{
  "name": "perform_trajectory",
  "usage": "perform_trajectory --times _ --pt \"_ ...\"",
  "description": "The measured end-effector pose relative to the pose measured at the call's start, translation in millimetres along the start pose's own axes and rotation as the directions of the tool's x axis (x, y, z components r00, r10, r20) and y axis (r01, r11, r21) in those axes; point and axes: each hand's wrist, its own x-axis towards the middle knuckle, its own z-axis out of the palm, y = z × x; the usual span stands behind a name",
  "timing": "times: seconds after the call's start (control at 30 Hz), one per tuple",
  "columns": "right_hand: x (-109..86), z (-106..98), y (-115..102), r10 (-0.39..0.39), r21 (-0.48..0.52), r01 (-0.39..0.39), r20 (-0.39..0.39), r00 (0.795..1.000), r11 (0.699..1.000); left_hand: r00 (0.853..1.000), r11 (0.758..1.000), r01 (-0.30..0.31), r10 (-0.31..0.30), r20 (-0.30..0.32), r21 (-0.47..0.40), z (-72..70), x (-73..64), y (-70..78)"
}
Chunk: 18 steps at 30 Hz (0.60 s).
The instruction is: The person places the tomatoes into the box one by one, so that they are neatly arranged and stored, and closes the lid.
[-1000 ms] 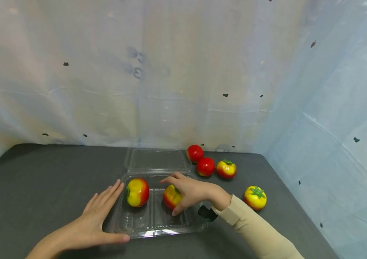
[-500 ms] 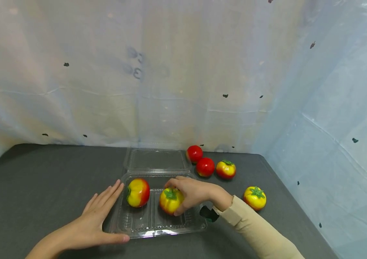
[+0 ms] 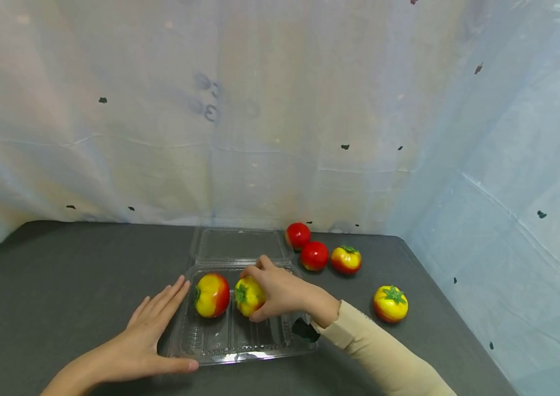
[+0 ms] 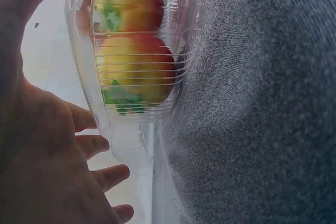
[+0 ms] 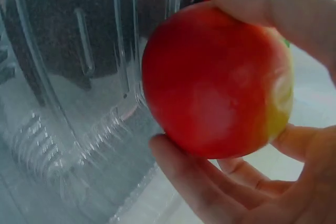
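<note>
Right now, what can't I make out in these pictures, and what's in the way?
Head view: the right side of the held round yellow-and-red fruit, hidden by the right hand.
Right wrist view: most of that fruit's green leaves, behind its own red side.
Left wrist view: the thumb tip of the left hand, cut off by the top edge.
Head view: faint grey marks on the pale plastic sheet, too blurred to read with certainty.

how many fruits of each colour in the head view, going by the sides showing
yellow-and-red fruits: 4
nearly all-red fruits: 2
total: 6
</note>
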Motion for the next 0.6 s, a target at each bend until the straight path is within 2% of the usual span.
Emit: perform_trajectory --times 0.37,0.47,0.6 --pt "8.6 9.2 -2.0 -0.093 -0.204 0.078 -0.065 0.994 0.976 1.000 1.000 0.006 -0.006 0.010 -0.020 -0.5 0.1 1.8" --pt "10.2 9.7 -1.4 -0.086 -0.200 0.073 -0.056 0.995 0.977 1.000 1.000 0.004 -0.004 0.009 -0.019 -0.5 0.0 2.0" --pt "8.6 7.6 -0.1 -0.055 -0.122 0.053 -0.009 0.998 0.991 1.000 1.000 0.003 -0.003 0.008 -0.014 -0.8 -0.1 2.2"
